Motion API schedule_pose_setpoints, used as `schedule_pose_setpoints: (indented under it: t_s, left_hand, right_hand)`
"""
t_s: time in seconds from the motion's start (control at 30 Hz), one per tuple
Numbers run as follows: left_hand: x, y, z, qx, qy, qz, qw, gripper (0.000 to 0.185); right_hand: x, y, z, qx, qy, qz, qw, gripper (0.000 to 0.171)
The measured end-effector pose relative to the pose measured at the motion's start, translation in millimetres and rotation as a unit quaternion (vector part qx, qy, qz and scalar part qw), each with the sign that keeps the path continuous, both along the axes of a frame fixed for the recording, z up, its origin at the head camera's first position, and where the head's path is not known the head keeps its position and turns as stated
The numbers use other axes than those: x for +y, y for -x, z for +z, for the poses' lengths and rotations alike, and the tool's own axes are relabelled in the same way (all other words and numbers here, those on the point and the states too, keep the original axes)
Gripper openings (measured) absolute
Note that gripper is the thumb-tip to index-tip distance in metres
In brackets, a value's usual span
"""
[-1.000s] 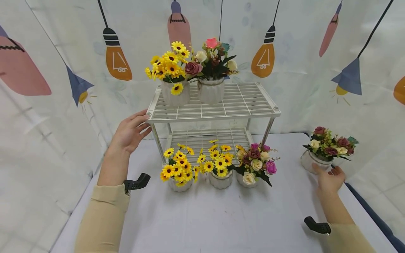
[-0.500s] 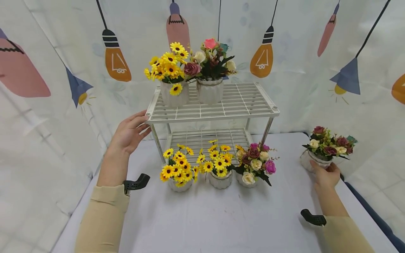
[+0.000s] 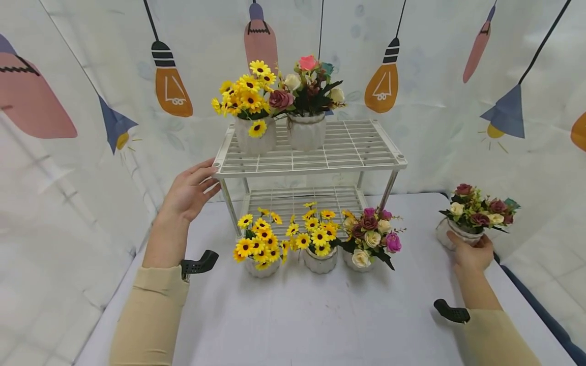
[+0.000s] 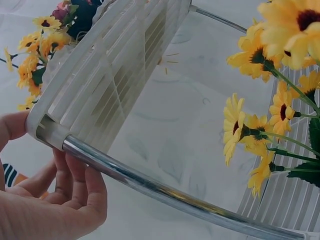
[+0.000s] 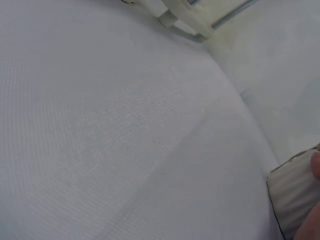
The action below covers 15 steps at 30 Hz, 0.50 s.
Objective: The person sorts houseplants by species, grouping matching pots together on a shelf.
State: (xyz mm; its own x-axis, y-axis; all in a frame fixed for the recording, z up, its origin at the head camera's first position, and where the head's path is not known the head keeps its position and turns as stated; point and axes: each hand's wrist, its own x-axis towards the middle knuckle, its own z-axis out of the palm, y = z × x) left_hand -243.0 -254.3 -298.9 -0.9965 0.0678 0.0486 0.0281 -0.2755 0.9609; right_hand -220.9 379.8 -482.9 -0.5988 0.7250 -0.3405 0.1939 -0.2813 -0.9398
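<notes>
My left hand point(image 3: 189, 190) holds the left front corner of a white two-tier wire rack point(image 3: 302, 165). In the left wrist view, fingertips point(image 4: 95, 185) curl below that corner by the metal post point(image 4: 150, 187). At the far right, my right hand point(image 3: 473, 251) grips a white flowerpot point(image 3: 445, 233) with mauve and cream roses; the fingers behind it are hidden. The right wrist view catches only part of this pot point(image 5: 295, 192) at its edge. On the top tier stand a pot of yellow daisies point(image 3: 255, 136) and a pot of mixed roses point(image 3: 305, 133).
In front of the rack stand two pots of yellow daisies point(image 3: 261, 267) point(image 3: 320, 262) and a pot of purple and cream roses point(image 3: 359, 262). A white cloth covers the table point(image 3: 297, 320). Behind hangs a curtain point(image 3: 426, 137) printed with lamps. A dark edge point(image 3: 540, 305) runs along the right side.
My right hand has shifted slightly left and closed more firmly round the rose pot, which stays in place. My left hand stays at the rack corner.
</notes>
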Motion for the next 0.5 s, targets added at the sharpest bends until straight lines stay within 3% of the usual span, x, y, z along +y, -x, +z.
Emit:
schedule_pose_setpoints:
  t_s: [0.3, 0.5]
  left_hand:
    - [0.1, 0.5, 0.2, -0.005, 0.002, -0.001, 1.0, 0.065]
    - [-0.1, 0.6, -0.8, -0.006, 0.003, 0.004, 1.0, 0.063]
  right_hand:
    - [-6.2, -4.1, 1.1, 0.018, -0.041, -0.011, 0.999, 0.102]
    - [-12.6, -6.9, 7.9, 0.059, -0.052, -0.039, 0.996, 0.094]
